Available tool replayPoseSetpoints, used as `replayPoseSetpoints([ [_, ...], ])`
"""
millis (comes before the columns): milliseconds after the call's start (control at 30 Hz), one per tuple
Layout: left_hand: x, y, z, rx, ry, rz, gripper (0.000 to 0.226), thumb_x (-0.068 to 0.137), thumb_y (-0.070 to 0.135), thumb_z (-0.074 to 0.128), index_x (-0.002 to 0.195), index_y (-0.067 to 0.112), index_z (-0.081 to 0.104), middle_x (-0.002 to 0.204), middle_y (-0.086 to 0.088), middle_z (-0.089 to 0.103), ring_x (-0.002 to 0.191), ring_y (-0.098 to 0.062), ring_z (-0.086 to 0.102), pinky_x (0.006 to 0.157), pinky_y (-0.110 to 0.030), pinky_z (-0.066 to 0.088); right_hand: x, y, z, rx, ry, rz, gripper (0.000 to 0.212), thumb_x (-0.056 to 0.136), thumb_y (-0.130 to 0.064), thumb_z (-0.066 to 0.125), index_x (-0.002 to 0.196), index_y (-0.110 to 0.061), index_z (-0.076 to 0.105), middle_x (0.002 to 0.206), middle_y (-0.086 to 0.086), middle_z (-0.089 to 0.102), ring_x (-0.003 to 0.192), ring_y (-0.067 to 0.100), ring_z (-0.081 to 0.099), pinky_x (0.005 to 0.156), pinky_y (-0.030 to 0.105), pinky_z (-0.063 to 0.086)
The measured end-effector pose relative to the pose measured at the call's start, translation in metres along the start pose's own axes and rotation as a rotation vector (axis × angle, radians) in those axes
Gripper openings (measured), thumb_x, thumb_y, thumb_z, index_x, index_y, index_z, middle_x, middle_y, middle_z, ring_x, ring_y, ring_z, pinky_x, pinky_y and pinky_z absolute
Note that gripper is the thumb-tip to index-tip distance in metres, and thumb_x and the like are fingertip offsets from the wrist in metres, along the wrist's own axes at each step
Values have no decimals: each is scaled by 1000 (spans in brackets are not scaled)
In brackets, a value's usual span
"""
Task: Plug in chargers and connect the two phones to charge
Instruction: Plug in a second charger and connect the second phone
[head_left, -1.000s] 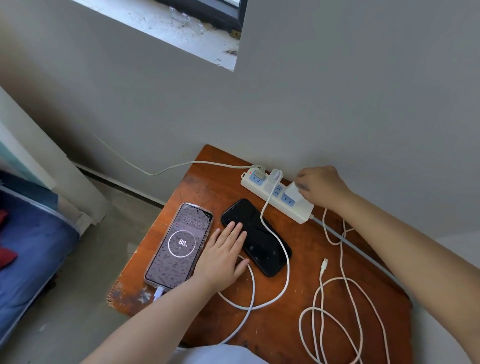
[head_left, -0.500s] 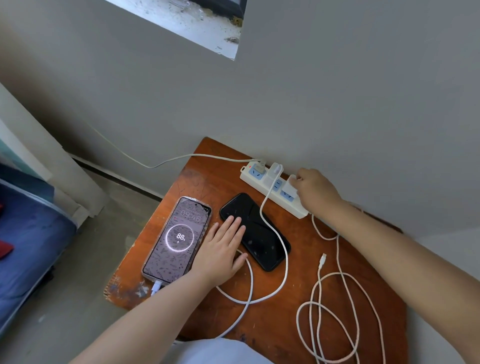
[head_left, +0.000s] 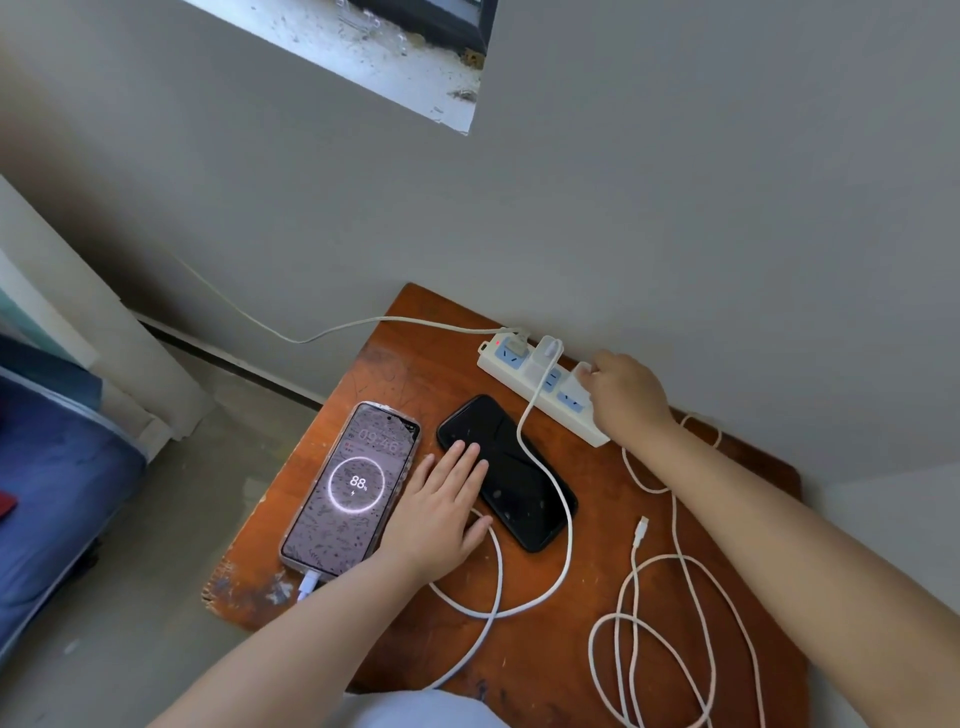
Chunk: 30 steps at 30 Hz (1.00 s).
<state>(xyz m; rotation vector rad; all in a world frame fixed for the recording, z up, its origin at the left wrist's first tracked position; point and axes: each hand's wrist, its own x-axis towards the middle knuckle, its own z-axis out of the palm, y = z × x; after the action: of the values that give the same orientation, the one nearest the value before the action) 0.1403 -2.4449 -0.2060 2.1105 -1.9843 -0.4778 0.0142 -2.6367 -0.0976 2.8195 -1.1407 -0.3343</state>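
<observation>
A white power strip (head_left: 524, 376) lies along the wall at the back of the wooden table (head_left: 587, 597). My right hand (head_left: 626, 397) grips a white charger (head_left: 581, 375) sitting on the strip's right sockets. Another charger (head_left: 548, 348) is plugged in to its left; its cable (head_left: 558, 493) runs over the dark-screened black phone (head_left: 511, 475). A lit phone (head_left: 353, 488) at the left shows 88% with a cable in its bottom port. My left hand (head_left: 441, 512) lies flat between the phones, fingertips on the black one. A second white cable's loose plug (head_left: 642, 530) lies at the right.
The loose cable (head_left: 675, 639) coils in loops over the table's right front. A beige cord (head_left: 322, 332) runs from the strip's left end off the table along the wall. A blue bed (head_left: 47, 493) stands on the left across a strip of floor.
My right hand has stayed on the charger at the strip, shifting slightly. The left hand and both phones have not moved. The view has tilted a little.
</observation>
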Motion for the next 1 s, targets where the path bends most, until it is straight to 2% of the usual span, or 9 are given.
replayPoseSetpoints([
  [200,1,0,1,-10,11,0,63,92,50,28,142,20,4,154,-2,0,130,-15,-24,106,-34,-17,1,-2,1,149,60,119,20,85,-2,56,101,8,51,98,23,57,87,34,54,52,26,26],
  [367,1,0,2,-8,16,2,63,92,49,28,142,18,5,155,-3,1,131,-14,-21,107,-32,-15,6,2,-8,124,-72,141,18,86,-10,53,101,2,53,105,18,59,90,29,54,63,31,34],
  [433,1,0,1,5,19,9,63,93,48,28,142,16,6,155,-4,2,137,-15,-15,107,-32,-14,6,4,-10,84,-109,136,27,88,-14,50,112,-3,52,124,16,54,111,30,48,88,38,38],
  [467,0,1,1,9,14,14,63,93,48,28,142,16,5,155,-4,2,139,-17,-12,108,-32,-13,0,4,-10,77,-100,137,33,88,-15,49,121,-7,50,135,14,46,125,31,37,103,44,28],
  [500,0,1,2,9,12,17,63,93,48,28,142,15,5,155,-5,2,140,-18,-9,108,-32,-12,-9,3,-8,112,-41,149,39,87,-13,51,125,-9,47,141,13,41,132,32,28,110,49,17],
  [533,0,1,2,7,12,19,63,93,47,28,142,15,5,155,-5,2,141,-19,-8,109,-32,-11,-22,-1,-7,161,71,160,41,84,-9,53,125,-9,49,140,14,41,133,34,27,111,53,15],
  [633,0,0,4,16,16,26,63,93,46,29,142,13,6,155,-7,4,141,-20,-6,110,-34,-8,-77,-12,14,204,340,196,33,74,1,62,107,-1,61,116,23,61,112,42,51,98,56,35],
  [833,0,1,4,41,-12,22,63,94,46,27,142,13,3,155,-7,1,141,-21,-8,113,-37,-5,-157,-25,70,272,-19,667,44,87,-31,54,123,-7,49,123,14,56,115,29,48,95,41,40],
  [1000,3,3,-12,18,-125,28,63,93,43,35,143,15,8,155,-6,0,141,-21,-8,114,-42,-4,-162,-50,80,522,0,793,51,90,-13,49,137,-10,28,122,12,54,109,22,54,89,28,48],
])
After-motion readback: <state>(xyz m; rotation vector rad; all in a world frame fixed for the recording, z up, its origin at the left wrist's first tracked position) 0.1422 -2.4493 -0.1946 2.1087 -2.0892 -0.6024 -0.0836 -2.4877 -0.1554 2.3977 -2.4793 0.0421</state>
